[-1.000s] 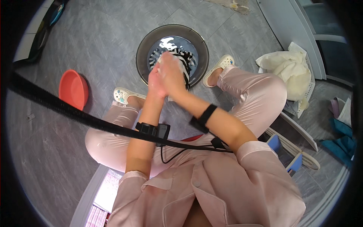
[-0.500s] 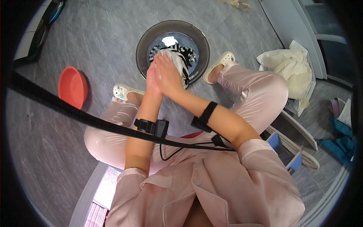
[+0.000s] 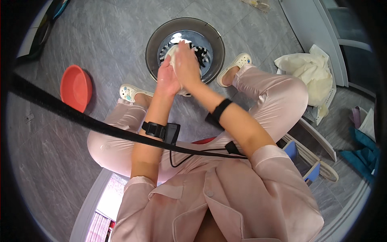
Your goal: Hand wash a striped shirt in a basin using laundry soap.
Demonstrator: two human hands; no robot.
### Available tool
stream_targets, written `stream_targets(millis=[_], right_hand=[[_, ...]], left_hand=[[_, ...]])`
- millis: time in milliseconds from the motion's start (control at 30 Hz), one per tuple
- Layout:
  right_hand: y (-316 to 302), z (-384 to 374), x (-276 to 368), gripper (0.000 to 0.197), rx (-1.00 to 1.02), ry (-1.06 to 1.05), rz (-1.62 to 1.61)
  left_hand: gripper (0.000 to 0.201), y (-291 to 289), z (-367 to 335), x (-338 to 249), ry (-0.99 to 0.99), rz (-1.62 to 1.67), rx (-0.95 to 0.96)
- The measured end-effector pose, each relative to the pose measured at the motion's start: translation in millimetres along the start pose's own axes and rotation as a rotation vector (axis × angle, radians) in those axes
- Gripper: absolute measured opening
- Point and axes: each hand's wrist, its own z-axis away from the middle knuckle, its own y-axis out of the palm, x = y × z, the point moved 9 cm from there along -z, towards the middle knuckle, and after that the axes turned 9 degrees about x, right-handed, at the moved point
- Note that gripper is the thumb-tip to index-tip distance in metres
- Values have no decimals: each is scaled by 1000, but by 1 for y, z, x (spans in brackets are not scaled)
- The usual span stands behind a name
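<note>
In the head view, the left hand (image 3: 168, 78) and the right hand (image 3: 187, 66) are close together over the near side of a round grey basin (image 3: 219, 52), the right one lying slantwise at the other's side with its fingers stretched out, slightly blurred, and the left one partly open with its palm turned inward. A pale cloth (image 3: 172, 51) shows beside and between them, touching the hands; whether the fingers pinch it or only press on it, I cannot tell. A black-and-white striped cloth (image 3: 204, 54) lies in the water (image 3: 200, 37) inside the basin, just beyond the right hand, and whether it and the pale cloth are one piece is hidden. The left wrist wears a black strap (image 3: 154, 129) with a small box, the right forearm a black band (image 3: 222, 109). Cream clogs (image 3: 243, 60) are on the person's feet, one on each side of the basin's near part, the right one closer to it. Well to the left stands a red bowl (image 3: 76, 86) on the grey tiled floor (image 3: 117, 44); to the right, a crumpled cream cloth (image 3: 308, 74) rests on a white perforated tray (image 3: 331, 82), with a teal cloth (image 3: 360, 150) nearer the person
</note>
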Motion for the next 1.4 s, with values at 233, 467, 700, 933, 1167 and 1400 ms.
stream_targets(millis=[233,467,700,933,1167,1400], right_hand=[[7,18,15,49,21,109,49],[-14,-32,-56,37,86,258,-22],[-12,27,-110,59,234,834,-753],[17,37,-38,38,350,1065,-1894],[-51,-26,-8,14,492,522,-1786],[-95,-56,84,16,339,386,-1904]], left_hand=[[44,-13,-2,-2,30,-76,-19],[45,3,-2,6,19,-50,-54],[39,20,4,-40,126,-301,-130],[39,56,10,-22,-3,-1006,-242],[55,92,29,-55,318,-985,-261],[59,-75,55,-52,165,-654,-913]])
